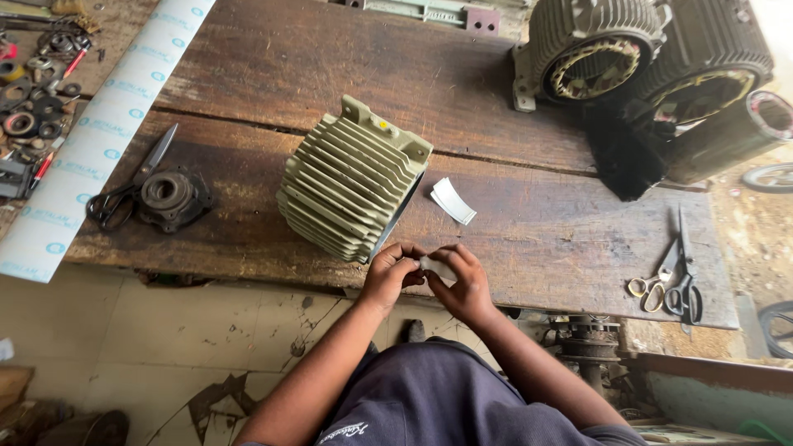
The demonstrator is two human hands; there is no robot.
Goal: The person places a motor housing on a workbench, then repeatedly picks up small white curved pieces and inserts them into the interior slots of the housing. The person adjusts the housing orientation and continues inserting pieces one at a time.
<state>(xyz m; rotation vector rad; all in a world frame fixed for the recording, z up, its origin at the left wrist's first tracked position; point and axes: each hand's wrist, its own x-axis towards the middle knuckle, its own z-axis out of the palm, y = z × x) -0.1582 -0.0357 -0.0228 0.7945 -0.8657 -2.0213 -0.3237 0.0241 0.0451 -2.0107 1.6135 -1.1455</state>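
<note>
- At the near edge of a worn wooden bench (529, 239), the left hand (388, 277) and right hand (462, 285) meet, both grips pinched shut on a small white paper strip (436, 266).
- The strip spans the two grips, its long axis running left to right; neither hand is nearer.
- A finned, pale green motor housing (351, 177) lies on its side just beyond the hands, to their far left.
- A second white strip (453, 201) lies on the bench just right of the housing.
- Scissors (676, 285) rest well apart, near right.

Both hands (429, 277) on white strip (436, 266)
</note>
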